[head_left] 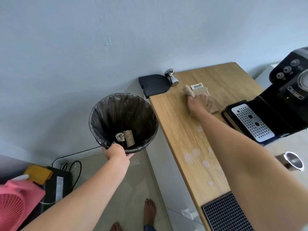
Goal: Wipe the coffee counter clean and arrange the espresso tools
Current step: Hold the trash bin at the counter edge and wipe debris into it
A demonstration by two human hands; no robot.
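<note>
My right hand (198, 104) presses a beige cloth (206, 97) onto the wooden counter (181, 130), just left of the black espresso machine (283, 94). My left hand (116, 153) grips the near rim of a bin lined with a black bag (123, 120), held beside the counter's left edge. A metal tamper (172, 77) stands by a black tamping mat (154, 85) at the counter's far corner. Pale round marks (195, 155) show on the wood.
The machine's perforated drip tray (252, 122) juts toward the counter. A black ribbed mat (226, 214) lies at the near edge. A cup (293, 161) sits at the right. A pink fan (15, 207), a black box and cables are on the floor at left.
</note>
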